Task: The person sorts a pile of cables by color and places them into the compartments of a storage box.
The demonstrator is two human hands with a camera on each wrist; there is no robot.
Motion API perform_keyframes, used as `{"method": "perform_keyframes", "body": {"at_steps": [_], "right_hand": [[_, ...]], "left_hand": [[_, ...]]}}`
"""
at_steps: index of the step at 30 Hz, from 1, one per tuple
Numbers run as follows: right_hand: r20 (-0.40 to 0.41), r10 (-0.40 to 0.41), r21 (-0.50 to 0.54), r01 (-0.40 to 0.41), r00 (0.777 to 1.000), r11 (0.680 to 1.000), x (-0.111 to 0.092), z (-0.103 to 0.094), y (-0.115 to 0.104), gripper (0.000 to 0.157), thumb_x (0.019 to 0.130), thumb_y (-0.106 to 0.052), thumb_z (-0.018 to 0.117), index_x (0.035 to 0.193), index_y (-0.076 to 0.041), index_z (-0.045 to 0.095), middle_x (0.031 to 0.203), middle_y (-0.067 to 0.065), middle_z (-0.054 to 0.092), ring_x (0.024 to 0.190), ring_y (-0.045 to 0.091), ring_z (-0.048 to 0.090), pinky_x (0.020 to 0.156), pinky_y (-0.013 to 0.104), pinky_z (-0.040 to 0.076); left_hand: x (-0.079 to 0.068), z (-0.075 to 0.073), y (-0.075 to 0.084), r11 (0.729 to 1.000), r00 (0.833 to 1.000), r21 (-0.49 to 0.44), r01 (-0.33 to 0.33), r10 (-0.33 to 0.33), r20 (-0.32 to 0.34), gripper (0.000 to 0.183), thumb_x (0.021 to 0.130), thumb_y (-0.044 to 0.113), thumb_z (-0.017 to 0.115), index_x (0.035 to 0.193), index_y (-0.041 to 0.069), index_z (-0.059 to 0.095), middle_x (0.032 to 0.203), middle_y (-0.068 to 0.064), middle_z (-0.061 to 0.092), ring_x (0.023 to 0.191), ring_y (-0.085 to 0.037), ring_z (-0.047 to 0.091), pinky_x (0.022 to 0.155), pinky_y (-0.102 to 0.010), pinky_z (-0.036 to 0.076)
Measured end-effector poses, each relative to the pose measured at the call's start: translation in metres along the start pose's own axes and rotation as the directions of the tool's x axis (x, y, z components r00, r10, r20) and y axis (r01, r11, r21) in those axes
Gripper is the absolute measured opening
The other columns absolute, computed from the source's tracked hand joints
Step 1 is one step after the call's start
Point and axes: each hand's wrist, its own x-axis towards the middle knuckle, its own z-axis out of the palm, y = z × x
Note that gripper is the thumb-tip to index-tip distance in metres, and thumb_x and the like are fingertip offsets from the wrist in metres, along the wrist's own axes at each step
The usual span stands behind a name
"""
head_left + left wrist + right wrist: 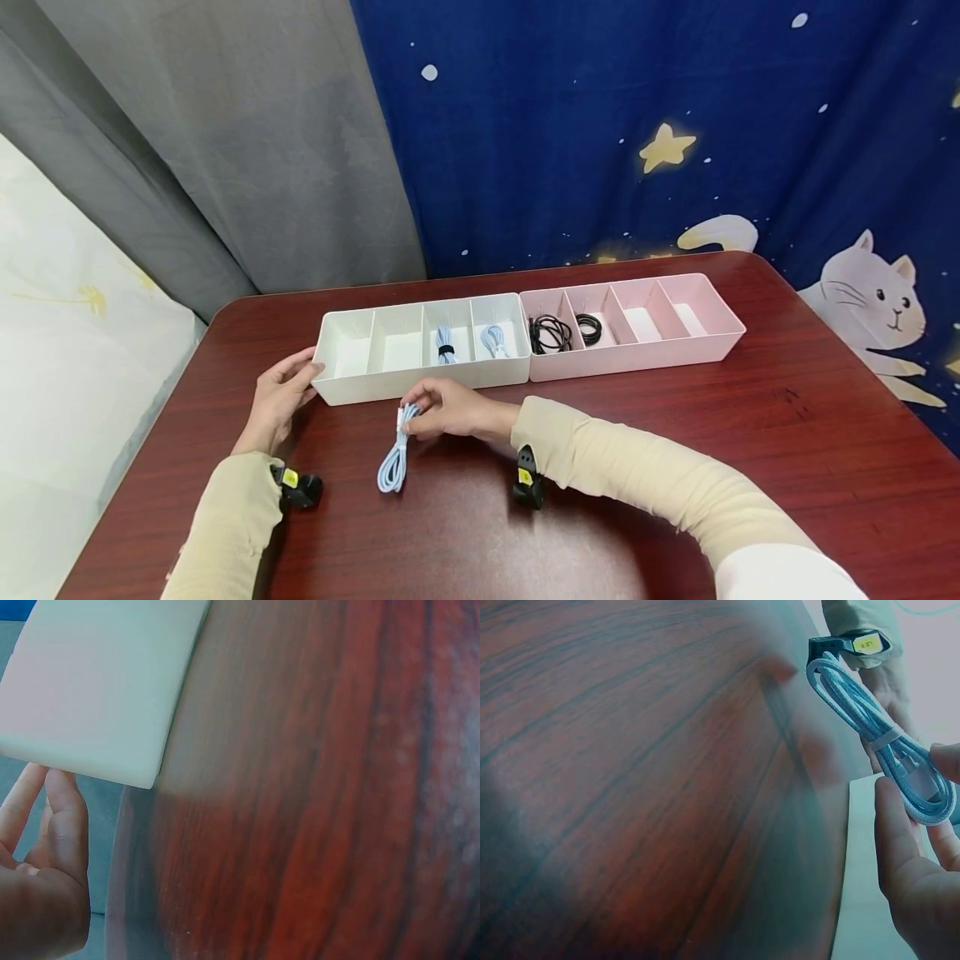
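In the head view, my right hand [453, 410] pinches a light-blue coiled cable [393, 462] by its upper end, in front of the white divided box [397, 385]. A band wraps the middle of the coil. The right wrist view shows this cable [870, 720] hanging between thumb and fingers. My left hand [281, 396] touches the left end of the white box, and in the left wrist view its fingers [66, 817] look fairly straight against the box end. Two more light-blue coiled cables, one [445, 343] with a black strap and one [493, 340] with a white band, lie in the right-hand compartments.
A pink divided box [637, 358] adjoins the white box on the right. Black cables [551, 333] lie in its two left compartments. Both boxes stand toward the back of the dark-red wooden table [600, 533], with curtains [540, 125] behind it.
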Motion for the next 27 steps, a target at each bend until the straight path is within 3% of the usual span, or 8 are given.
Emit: {"method": "perform_keyframes", "body": {"at_steps": [13, 27], "right_hand": [[-0.007, 0.032, 0.063, -0.031, 0.999, 0.998, 0.002, 0.001, -0.006, 0.026, 0.077, 0.008, 0.06, 0.102, 0.01, 0.052, 0.082, 0.011, 0.056, 0.064, 0.011, 0.056, 0.065, 0.033, 0.052], [-0.035, 0.006, 0.014, -0.006, 0.999, 1.0, 0.004, -0.006, -0.021, 0.026, 0.078, 0.005, 0.06, 0.103, 0.008, 0.054, 0.079, 0.004, 0.052, 0.067, 0.009, 0.055, 0.07, 0.035, 0.051]], "left_hand": [[0.0, -0.001, -0.001, 1.0, 1.0, -0.001, 0.0, 0.0, 0.005, 0.047, 0.082, 0.028, 0.063, 0.125, 0.016, 0.052, 0.091, 0.014, 0.054, 0.077, 0.0, 0.052, 0.063, -0.015, 0.046], [-0.001, 0.0, 0.001, 1.0, 1.0, -0.012, -0.01, 0.01, 0.013, 0.046, 0.082, 0.027, 0.064, 0.124, 0.016, 0.053, 0.089, 0.014, 0.054, 0.076, 0.001, 0.053, 0.063, -0.015, 0.046]]}}
